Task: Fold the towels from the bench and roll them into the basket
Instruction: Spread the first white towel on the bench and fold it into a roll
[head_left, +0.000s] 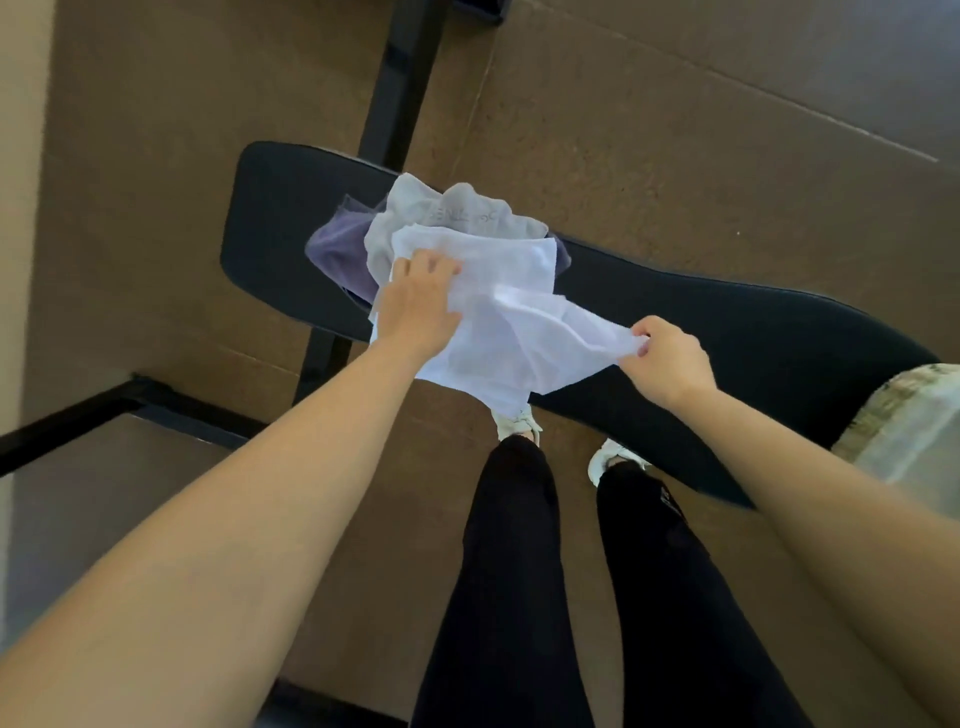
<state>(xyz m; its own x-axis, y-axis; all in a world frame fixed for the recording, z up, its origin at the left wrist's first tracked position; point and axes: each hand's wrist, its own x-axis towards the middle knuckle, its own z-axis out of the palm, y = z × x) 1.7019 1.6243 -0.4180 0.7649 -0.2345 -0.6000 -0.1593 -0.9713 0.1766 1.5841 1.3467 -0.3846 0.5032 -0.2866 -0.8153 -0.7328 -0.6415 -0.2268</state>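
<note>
Our left grip (415, 306) holds the white towel (509, 332) above the tabletop (727, 332); our right grip (670, 358) pinches its corner (grey towel (447, 218) and purple towel (337, 249) heaped behind).

I see a long black tabletop (727, 322) standing on a brown floor (675, 130). Near the tabletop's left end, three towels lie in a heap. A purple towel (332, 249) is at the bottom, right on the tabletop. A grey towel (467, 213) lies over it. A white towel (498, 312) is on top and hangs over the tabletop's near edge. By the tabletop's right end is a pale basket (904, 415); I can't tell if it sits on it.
</note>
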